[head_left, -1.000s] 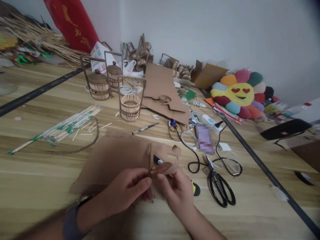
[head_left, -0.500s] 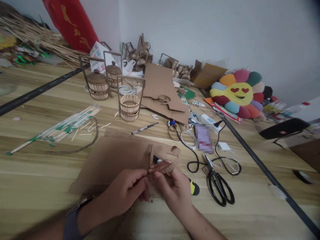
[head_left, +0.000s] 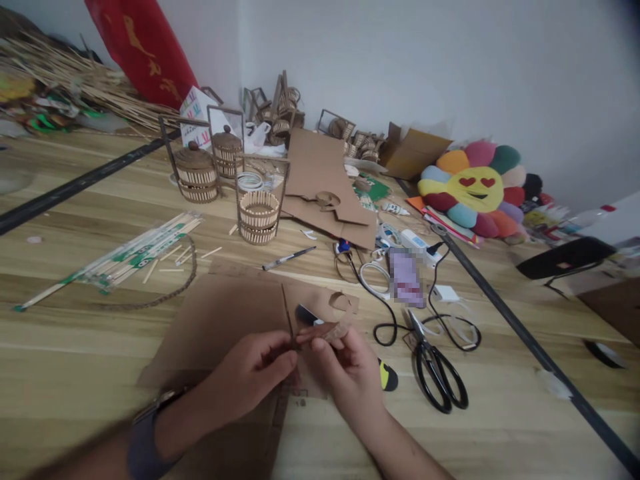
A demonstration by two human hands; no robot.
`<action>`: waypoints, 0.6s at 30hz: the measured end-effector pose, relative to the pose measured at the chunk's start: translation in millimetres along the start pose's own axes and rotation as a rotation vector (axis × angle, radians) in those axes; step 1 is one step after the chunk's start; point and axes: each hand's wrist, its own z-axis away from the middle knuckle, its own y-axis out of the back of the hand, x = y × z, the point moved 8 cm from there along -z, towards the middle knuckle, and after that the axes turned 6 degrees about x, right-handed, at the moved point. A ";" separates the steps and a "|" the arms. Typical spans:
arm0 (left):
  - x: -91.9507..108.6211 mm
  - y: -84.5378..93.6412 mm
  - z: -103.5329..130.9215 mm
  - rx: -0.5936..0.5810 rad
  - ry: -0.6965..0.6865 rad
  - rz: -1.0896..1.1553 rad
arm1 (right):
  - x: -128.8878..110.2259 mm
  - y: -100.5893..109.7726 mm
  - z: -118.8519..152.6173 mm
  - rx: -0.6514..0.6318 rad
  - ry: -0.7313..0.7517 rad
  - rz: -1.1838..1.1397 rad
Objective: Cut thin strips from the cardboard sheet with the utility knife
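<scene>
My left hand (head_left: 253,373) is closed, thumb and fingers pinching a thin brown cardboard strip (head_left: 287,305) that stands up edge-on from the fingertips. Close beside it on the right, my right hand (head_left: 353,373) is also closed, on a small curled piece of brown cardboard (head_left: 339,331); its fingertips meet the strip. Whether the two pieces are joined I cannot tell. Beneath both hands lies a flat cardboard sheet (head_left: 215,320). Partly hidden behind my right hand is a cutter with a yellow and black handle (head_left: 389,375).
Black-handled scissors (head_left: 440,373) lie to the right, near a phone (head_left: 407,277) and tangled cables. A pen (head_left: 289,258) rests beyond the sheet. Farther back stand small stick buckets, one an open bucket (head_left: 259,217). Packaged sticks (head_left: 135,257) lie left, a flower cushion (head_left: 475,189) back right.
The upright strip has tilted, its top leaning left. My left thumb has shifted over the pinch, and my right hand has barely moved. More brown cardboard shows below my left hand.
</scene>
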 end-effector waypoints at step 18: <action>-12.6 -13.4 3.0 -0.091 0.191 0.261 | -18.1 -6.2 -8.3 -0.129 0.298 0.316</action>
